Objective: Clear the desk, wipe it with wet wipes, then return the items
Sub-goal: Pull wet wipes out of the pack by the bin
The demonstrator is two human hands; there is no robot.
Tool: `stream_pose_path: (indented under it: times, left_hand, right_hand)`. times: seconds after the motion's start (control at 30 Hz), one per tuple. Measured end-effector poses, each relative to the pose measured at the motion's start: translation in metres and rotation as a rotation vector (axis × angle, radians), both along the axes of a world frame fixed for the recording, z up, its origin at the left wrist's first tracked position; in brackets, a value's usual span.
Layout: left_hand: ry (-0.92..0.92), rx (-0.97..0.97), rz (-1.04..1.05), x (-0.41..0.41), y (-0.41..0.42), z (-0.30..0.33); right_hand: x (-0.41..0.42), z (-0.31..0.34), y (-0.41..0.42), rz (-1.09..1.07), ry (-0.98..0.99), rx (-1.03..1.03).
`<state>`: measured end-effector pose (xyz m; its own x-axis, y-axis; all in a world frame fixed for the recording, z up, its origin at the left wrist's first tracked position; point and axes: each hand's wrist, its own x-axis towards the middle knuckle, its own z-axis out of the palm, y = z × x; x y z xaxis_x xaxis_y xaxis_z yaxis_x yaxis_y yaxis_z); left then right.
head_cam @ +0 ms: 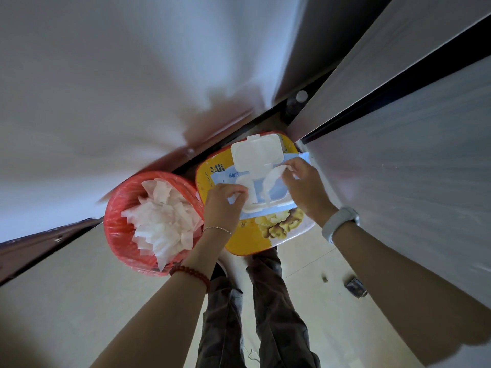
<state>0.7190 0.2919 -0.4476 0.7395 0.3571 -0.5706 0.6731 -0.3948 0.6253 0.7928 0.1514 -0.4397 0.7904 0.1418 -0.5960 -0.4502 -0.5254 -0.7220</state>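
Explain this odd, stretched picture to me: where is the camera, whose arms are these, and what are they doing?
There is no robot here: a person wears one wide-angle camera on the head, looking down, which bends the walls. The left hand holds down a blue wet wipes pack, its white flip lid standing open, while the right hand pinches a wet wipe at the opening. The pack lies on a yellow tin. Beside it stands a red waste bin full of used wipes. Below are the person's legs and the floor.
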Motion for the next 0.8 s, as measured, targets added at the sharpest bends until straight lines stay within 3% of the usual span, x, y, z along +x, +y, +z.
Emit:
stream_pose_path:
  times: [0.13,0.37,0.43,0.63,0.8]
  left_hand:
    - [0.031,0.05,0.042,-0.001,0.004,-0.001]
    - [0.079,0.069,-0.022,-0.002,0.0,0.0]
    - [0.119,0.074,-0.053,-0.004,-0.002,-0.002]
    - [0.123,0.037,-0.065,-0.005,-0.001,-0.002]
    - [0.131,0.056,-0.024,-0.001,-0.003,0.0]
  right_hand:
    - [0.01,0.007,-0.011,-0.18,0.088,0.117]
    - [-0.009,0.013,-0.033,-0.145,0.421,0.28]
    - [-0.016,0.011,-0.03,-0.086,0.459,0.187]
    - [-0.025,-0.006,-0.009,0.015,0.2,-0.131]
    - [-0.026,-0.007,0.003,0.218,0.128,-0.304]
